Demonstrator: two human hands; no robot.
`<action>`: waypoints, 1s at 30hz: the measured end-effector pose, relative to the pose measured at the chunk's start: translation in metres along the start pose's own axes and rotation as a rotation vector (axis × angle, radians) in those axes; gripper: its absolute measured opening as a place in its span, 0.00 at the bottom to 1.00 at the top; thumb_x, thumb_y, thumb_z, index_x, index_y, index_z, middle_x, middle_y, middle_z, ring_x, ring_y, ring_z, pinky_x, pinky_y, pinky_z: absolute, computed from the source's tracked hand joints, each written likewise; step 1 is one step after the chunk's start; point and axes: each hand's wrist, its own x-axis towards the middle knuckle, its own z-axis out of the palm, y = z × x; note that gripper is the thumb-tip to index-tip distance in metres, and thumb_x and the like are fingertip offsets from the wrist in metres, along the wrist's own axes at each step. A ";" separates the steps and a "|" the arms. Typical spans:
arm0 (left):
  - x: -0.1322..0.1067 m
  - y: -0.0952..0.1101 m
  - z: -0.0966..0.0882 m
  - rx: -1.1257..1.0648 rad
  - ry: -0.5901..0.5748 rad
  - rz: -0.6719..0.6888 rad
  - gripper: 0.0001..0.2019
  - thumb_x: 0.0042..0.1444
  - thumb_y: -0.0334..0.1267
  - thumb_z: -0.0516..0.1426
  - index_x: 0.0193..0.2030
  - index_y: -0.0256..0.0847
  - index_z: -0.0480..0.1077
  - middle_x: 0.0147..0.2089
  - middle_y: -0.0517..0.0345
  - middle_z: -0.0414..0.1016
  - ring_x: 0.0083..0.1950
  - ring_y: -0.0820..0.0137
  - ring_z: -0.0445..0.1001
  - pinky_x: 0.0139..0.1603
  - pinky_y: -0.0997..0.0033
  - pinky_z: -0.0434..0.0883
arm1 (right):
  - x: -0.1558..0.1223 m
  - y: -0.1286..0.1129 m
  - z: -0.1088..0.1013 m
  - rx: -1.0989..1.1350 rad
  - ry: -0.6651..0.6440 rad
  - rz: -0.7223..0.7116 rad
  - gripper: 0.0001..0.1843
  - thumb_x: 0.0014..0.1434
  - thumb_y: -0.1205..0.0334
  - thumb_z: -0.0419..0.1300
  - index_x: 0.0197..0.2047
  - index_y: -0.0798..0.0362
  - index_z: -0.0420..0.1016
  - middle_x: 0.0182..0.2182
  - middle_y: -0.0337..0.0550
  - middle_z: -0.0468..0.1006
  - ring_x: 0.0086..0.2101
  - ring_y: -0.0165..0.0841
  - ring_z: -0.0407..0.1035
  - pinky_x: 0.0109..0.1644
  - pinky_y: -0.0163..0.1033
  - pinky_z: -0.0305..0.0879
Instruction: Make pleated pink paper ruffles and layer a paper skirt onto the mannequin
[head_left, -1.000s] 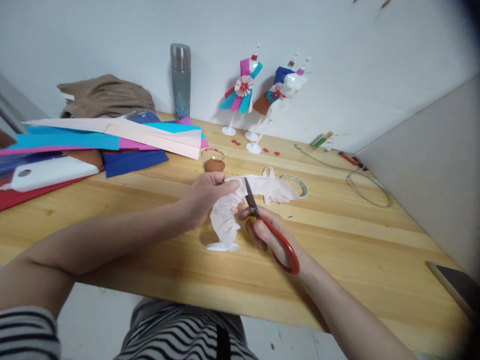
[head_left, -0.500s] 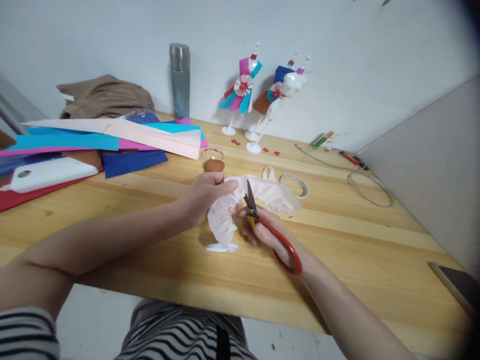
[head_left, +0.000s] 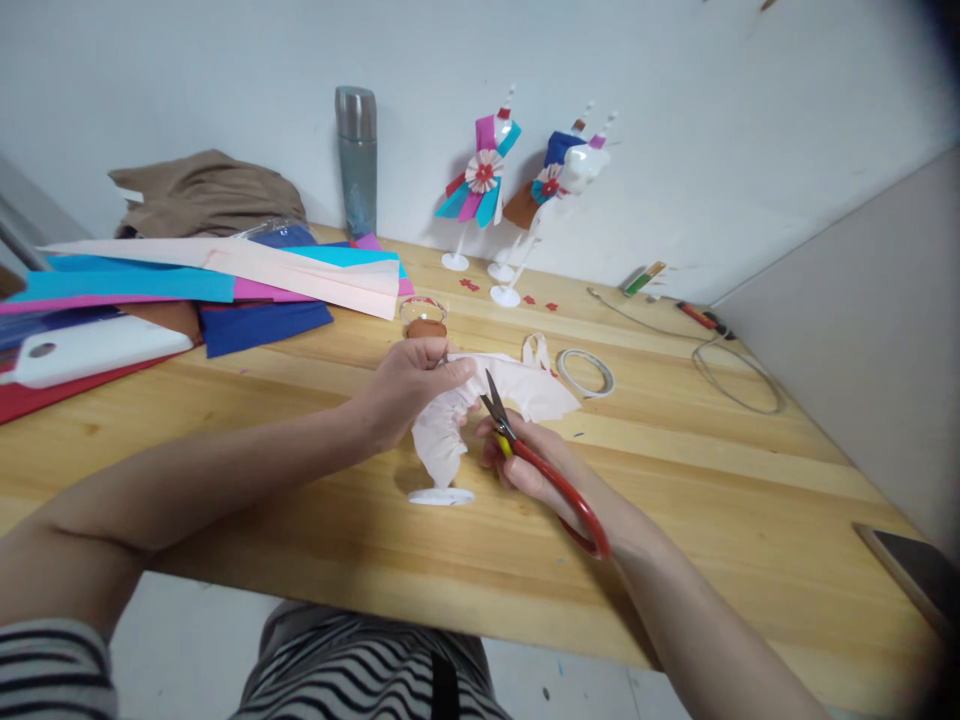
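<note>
Head view: a thin, pale pink strip (head_left: 540, 388) is held in an arch at the centre of the frame. Its surface is puckered along the inner curve and flared outward, slightly see-through; on the right it is drawn out to a pointed corner, and on the left it is hung down in crumpled folds above a white disc base (head_left: 441, 497). The strip is pinched at its top by the thumb and fingers of the left hand (head_left: 416, 388). Red-handled scissors (head_left: 564, 488) are gripped in the right hand (head_left: 529, 468), their blades parted and laid over the strip in view; whether it is touched by them cannot be told. Right of centre, a ring of tape (head_left: 591, 393) is seen lying on the wooden table (head_left: 712, 520). Coloured sheets (head_left: 315, 280) are piled at middle left.
</note>
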 end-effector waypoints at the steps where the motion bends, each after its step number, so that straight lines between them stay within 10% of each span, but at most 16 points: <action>1: 0.001 -0.001 -0.001 -0.004 -0.001 0.005 0.11 0.48 0.40 0.64 0.27 0.35 0.69 0.21 0.58 0.74 0.18 0.75 0.68 0.20 0.76 0.67 | 0.000 -0.002 0.000 0.009 0.007 0.009 0.33 0.59 0.30 0.52 0.50 0.51 0.69 0.32 0.42 0.70 0.29 0.32 0.62 0.31 0.37 0.61; 30: -0.012 0.000 0.013 -0.120 0.087 -0.085 0.07 0.56 0.35 0.59 0.28 0.35 0.70 0.24 0.56 0.76 0.21 0.75 0.71 0.25 0.76 0.70 | -0.002 0.007 0.004 0.164 0.111 -0.020 0.30 0.62 0.33 0.51 0.51 0.50 0.66 0.26 0.37 0.66 0.24 0.31 0.61 0.29 0.40 0.59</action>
